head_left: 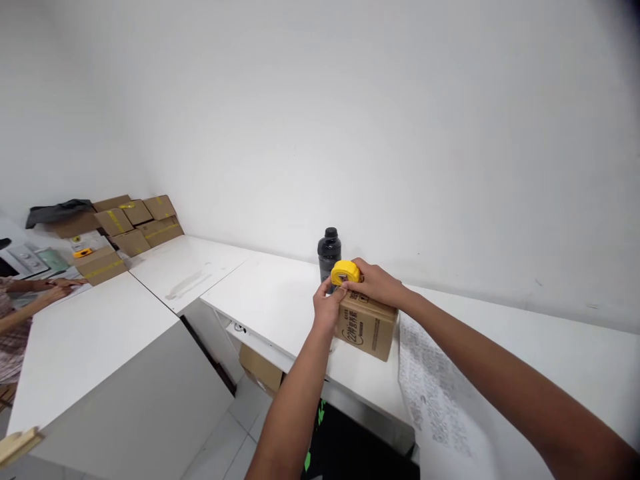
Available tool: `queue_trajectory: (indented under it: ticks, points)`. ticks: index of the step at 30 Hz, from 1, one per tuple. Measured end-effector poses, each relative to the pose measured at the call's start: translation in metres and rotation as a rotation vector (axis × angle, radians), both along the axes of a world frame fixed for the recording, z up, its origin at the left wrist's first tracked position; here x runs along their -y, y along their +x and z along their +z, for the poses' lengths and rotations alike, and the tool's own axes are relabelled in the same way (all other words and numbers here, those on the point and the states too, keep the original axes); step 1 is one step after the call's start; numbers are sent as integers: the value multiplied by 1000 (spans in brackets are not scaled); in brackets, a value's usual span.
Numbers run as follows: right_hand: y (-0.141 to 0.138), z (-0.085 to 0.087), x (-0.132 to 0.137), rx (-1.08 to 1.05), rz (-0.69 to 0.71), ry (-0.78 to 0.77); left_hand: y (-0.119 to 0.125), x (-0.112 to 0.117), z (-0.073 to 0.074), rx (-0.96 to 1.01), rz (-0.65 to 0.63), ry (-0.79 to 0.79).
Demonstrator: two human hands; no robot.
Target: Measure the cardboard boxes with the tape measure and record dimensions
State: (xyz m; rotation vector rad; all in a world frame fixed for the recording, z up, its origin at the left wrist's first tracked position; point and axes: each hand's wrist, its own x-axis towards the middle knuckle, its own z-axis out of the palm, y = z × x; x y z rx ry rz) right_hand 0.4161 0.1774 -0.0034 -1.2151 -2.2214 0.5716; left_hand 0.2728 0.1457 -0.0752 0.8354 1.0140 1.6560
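Note:
A yellow tape measure [345, 272] is held at the top of a small brown cardboard box [367, 328] with dark printing on its side. My right hand [377, 281] is closed round the tape measure from the right. From the left, my left hand [327, 308] pinches at the lower front of the tape measure, by the box's upper left corner. Whether any blade is drawn out is too small to tell. Just behind my hands stands a dark bottle [329, 248] with a black cap, its lower part hidden.
The box rests on a white table [270, 287] against a wall. A printed paper sheet [440, 393] hangs over the front edge under my right arm. Stacked cardboard boxes [135, 223] stand far left, where another person's hands [60, 290] lie on a white table.

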Motion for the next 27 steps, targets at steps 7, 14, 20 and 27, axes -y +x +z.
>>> queue_trajectory:
  ticks: [7, 14, 20, 27]
  points:
    - [8, 0, 1, 82, -78, 57, 4, -8, 4, 22, -88, 20]
    - [-18, 36, -6, 348, -87, 153, 5, -13, 0, -2, -73, 29]
    - [-24, 48, -5, 455, -85, 180, 3, -12, 2, -35, -102, 38]
    - [-5, 37, 8, 386, -91, 167, 1, -13, -1, -122, -73, 53]
